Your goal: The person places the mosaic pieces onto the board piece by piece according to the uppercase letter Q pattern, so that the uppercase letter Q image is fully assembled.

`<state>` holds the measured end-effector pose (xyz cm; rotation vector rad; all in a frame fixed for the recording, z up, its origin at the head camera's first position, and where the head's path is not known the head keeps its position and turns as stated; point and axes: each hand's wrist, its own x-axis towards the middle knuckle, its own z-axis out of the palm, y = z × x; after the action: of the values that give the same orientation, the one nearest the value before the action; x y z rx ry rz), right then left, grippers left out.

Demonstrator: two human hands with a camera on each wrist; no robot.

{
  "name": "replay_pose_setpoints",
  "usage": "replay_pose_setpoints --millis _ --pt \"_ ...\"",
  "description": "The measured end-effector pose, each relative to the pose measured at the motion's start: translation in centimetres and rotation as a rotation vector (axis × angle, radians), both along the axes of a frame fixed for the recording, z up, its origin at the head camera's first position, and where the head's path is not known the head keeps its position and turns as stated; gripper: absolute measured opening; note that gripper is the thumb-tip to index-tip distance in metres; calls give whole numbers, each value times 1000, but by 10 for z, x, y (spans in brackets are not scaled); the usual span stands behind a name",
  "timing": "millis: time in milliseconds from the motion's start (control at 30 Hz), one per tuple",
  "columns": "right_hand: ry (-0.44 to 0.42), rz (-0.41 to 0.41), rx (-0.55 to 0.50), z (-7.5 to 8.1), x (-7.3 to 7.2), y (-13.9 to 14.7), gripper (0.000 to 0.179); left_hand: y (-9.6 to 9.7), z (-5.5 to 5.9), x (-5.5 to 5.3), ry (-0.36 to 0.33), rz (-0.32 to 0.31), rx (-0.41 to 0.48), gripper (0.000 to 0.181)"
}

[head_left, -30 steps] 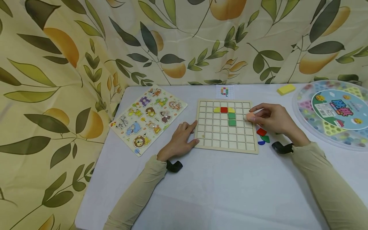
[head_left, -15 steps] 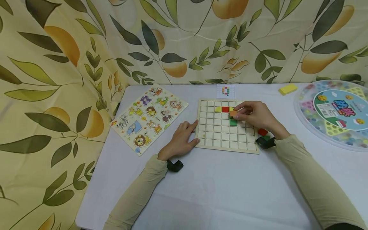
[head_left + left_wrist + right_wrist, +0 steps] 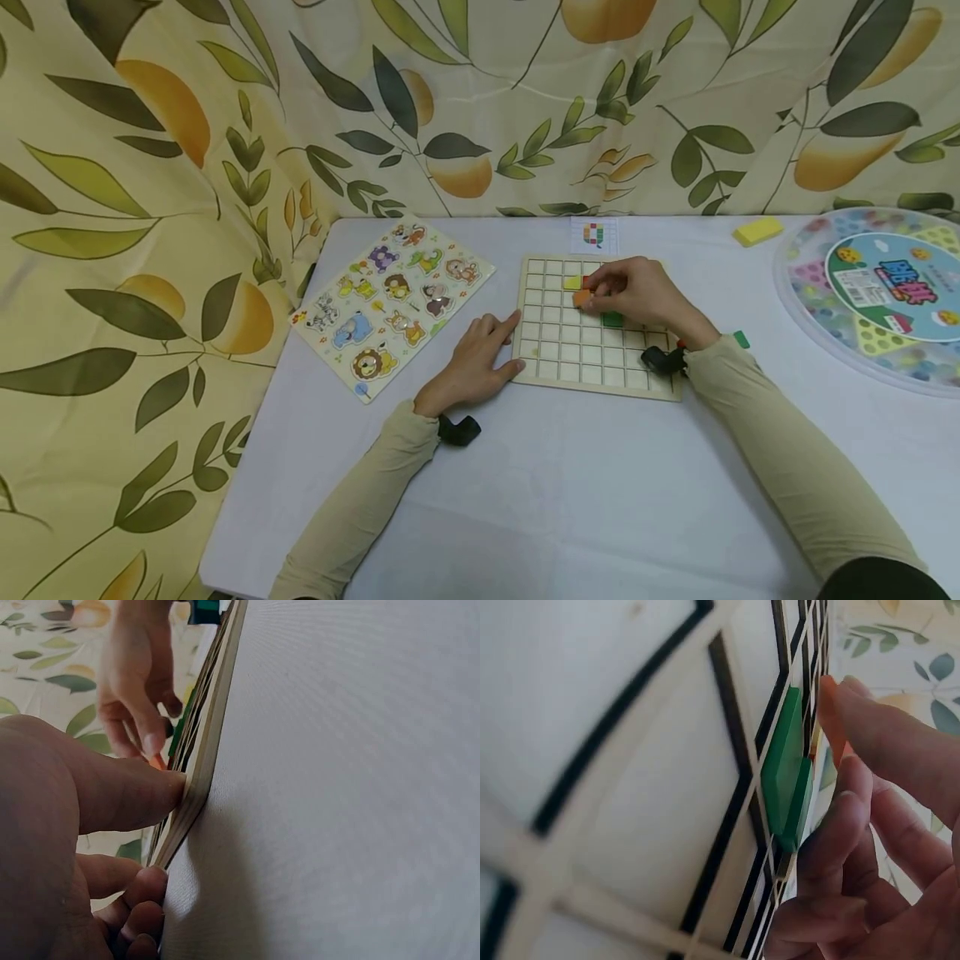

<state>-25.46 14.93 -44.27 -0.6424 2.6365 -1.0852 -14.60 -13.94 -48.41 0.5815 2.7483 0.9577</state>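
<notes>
My right hand (image 3: 636,290) pinches a small orange square tile (image 3: 581,298) between thumb and index finger, over the upper middle of a wooden grid board (image 3: 558,354). A yellow tile (image 3: 572,282) lies in the grid just beyond it. Part of a red tile (image 3: 587,281) shows beside the fingertips, the rest hidden by them. In the right wrist view, green tiles (image 3: 782,769) sit in the grid near the curled lower fingers. My left hand (image 3: 474,364) rests at the board's left edge, its extended index finger and thumb touching it; the thumb presses the rim in the left wrist view.
A card with a coloured grid pattern (image 3: 594,236) lies behind the board. To the left is an animal picture board (image 3: 393,304). A yellow block (image 3: 757,232) and a round clear-rimmed box (image 3: 885,279) stand at right. Loose tiles (image 3: 741,339) lie partly hidden by the right forearm.
My right hand has carried the orange tile leftward from the board's right edge, past the green tiles, to the spot below the yellow and red ones. The left hand keeps its place.
</notes>
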Motion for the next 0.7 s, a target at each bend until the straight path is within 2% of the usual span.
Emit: replay_pose_setpoints --millis 133,300,700 --pt "39 20 13 1 -1 -5 28 0 0 -1 7 -3 0 77" --pt "41 17 35 2 -3 -10 28 -1 2 -1 6 -6 2 77" --pt "-10 -12 86 6 -1 -16 31 0 1 0 -8 3 3 76"
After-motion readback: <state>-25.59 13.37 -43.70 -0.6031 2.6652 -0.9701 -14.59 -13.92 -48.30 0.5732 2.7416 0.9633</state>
